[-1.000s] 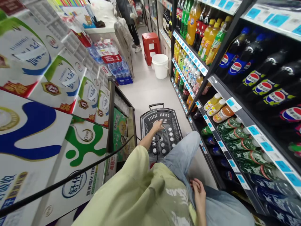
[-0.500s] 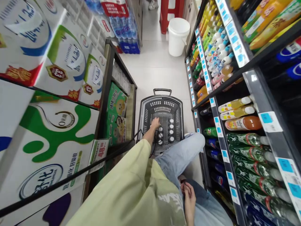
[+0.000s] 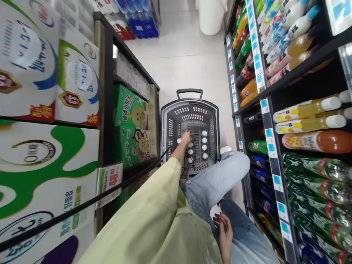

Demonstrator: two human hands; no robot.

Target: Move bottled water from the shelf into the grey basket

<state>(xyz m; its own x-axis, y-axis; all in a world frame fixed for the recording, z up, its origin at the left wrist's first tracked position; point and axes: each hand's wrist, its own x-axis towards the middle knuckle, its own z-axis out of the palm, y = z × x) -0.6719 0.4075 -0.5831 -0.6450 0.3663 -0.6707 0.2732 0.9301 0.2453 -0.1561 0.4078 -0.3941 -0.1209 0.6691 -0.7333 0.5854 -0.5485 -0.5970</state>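
Observation:
My left hand (image 3: 186,138) reaches down into a grey shopping basket (image 3: 189,106) on the floor, its fingers drawn together and pointing down. What they grip, if anything, is hidden under the hand. White-capped items (image 3: 190,151) stand in a row just below that hand, and a second row of white caps (image 3: 204,140) runs along the right. One more white cap (image 3: 179,140) shows left of the hand. My right hand (image 3: 224,229) rests near my thigh, fingers loosely bent and slightly apart, with nothing visible in it.
Drink shelves (image 3: 271,146) stand along the right, with green glass bottles (image 3: 313,165) low down. Boxed goods and green cartons (image 3: 132,110) fill the left side. A black cord (image 3: 90,201) crosses at lower left. Ahead stand a white bucket (image 3: 211,16) and packed water bottles (image 3: 141,18).
The view has tilted down and nearer, so the basket looks larger and the bucket sits higher in the picture. My left hand stays inside the basket; my right hand stays by my thigh.

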